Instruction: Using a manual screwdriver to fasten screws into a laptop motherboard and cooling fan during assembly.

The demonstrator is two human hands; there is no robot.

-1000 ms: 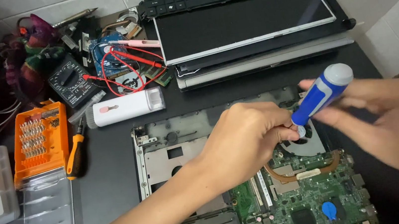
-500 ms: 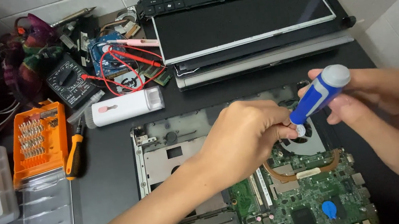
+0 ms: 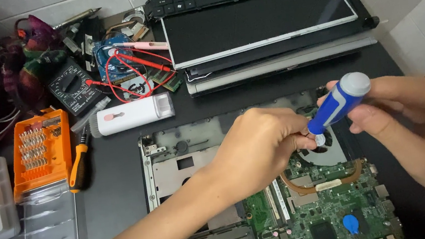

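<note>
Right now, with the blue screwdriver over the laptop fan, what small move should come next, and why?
Probably settle the tip squarely before turning. The right hand grips the blue screwdriver tilted, its tip down at the fan edge of the open laptop base, while the left hand pinches near the tip. The left fingers hide the screw, so its seating cannot be judged.

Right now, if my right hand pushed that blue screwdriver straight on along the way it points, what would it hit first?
Most likely the cooling fan in the opened laptop base: the right hand angles the blue screwdriver down-left onto it, with the left hand at the tip. Depth is unclear.
</note>
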